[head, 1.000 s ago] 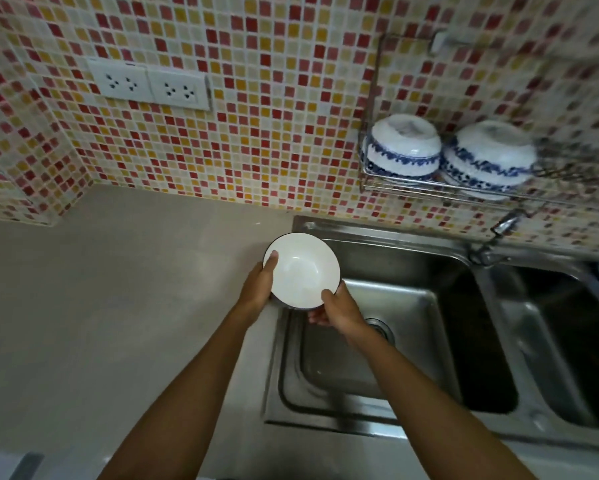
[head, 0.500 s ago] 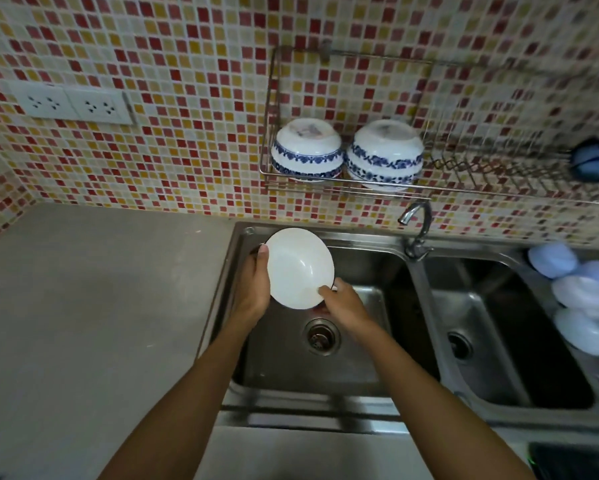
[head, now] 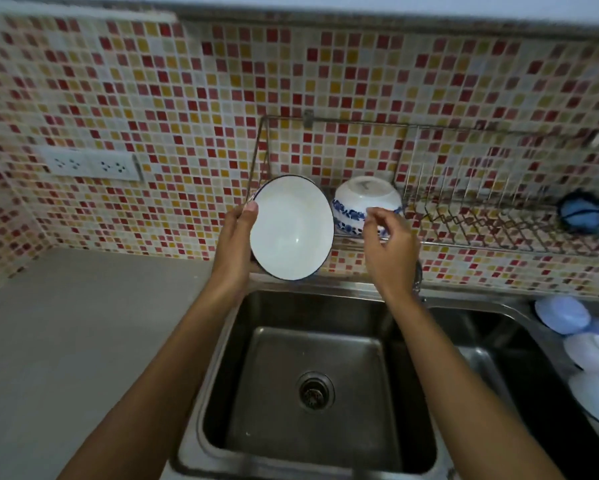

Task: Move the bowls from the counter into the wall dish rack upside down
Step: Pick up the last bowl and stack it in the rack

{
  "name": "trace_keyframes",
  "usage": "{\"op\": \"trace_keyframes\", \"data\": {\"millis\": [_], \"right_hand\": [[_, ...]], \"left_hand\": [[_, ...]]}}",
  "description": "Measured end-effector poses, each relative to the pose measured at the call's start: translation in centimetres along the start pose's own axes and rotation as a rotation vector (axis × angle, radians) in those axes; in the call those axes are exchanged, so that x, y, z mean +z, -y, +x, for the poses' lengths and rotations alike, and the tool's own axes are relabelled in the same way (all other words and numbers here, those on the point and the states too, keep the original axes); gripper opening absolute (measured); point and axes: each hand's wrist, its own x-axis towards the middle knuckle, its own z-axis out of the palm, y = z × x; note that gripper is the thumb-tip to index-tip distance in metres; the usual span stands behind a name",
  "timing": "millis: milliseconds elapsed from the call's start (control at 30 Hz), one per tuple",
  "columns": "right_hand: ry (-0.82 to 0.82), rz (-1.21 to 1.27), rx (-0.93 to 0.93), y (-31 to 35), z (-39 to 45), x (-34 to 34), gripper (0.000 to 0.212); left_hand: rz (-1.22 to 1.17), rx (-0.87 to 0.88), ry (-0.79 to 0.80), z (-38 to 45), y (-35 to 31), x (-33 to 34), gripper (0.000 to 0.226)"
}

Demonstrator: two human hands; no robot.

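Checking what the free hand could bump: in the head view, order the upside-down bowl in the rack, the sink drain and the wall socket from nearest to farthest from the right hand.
From the right hand:
1. Upside-down bowl, just behind the fingers.
2. Sink drain, below.
3. Wall socket, far left.

Held bowl white w/ dark-blue rim; rack bowl white w/ blue floral band; tiles red/yellow/cream mosaic.

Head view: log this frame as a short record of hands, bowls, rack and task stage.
left hand: holds white bowl by its rim, inside facing the camera
right hand: open, off the bowl, in front of the rack
rack: on the wall; one blue-patterned bowl upside down in view
sink: below the hands
stage: white bowl not yet in the rack
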Motion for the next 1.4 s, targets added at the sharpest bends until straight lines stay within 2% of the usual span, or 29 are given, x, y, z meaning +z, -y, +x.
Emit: {"op": "trace_keyframes", "data": {"millis": [100, 233, 333, 433, 533, 700, 933, 1400], "right_hand": [[-0.018, -0.107, -0.050, -1.4, 3.5, 0.5, 0.040], [0.046, -0.307, -0.028, -4.1, 7.0, 1.2, 0.063], [0.095, -0.460, -0.019, -5.4, 7.2, 1.5, 0.073], [0.125, -0.547, -0.076, -5.8, 6.9, 1.9, 0.078], [0.122, -0.548, -0.075, -5.8, 7.0, 1.8, 0.080], [0.165, -0.562, -0.125, -6.2, 6.9, 1.7, 0.084], [0.238, -0.659, -0.191, -6.9, 6.9, 2.0, 0.085], [0.264, -0.641, -0.124, -7.0, 7.1, 2.0, 0.083]], "left_hand": [[0.098, 0.133, -0.047, 1.7, -2.5, 1.3, 0.046], [0.275, 0.344, -0.105, 5.4, -5.2, 2.6, 0.044], [0.487, 0.475, -0.105, 8.6, -5.9, 3.0, 0.068], [0.814, 0.633, -0.026, 10.3, -6.1, 3.7, 0.090], [1.036, 0.724, 0.083, 11.2, -5.2, 4.0, 0.095], [1.218, 0.731, 0.197, 12.0, -2.4, 3.9, 0.097], [1.276, 0.713, 0.243, 12.1, -0.7, 3.8, 0.101], [1.298, 0.688, 0.322, 12.6, 1.1, 3.9, 0.105]]}}
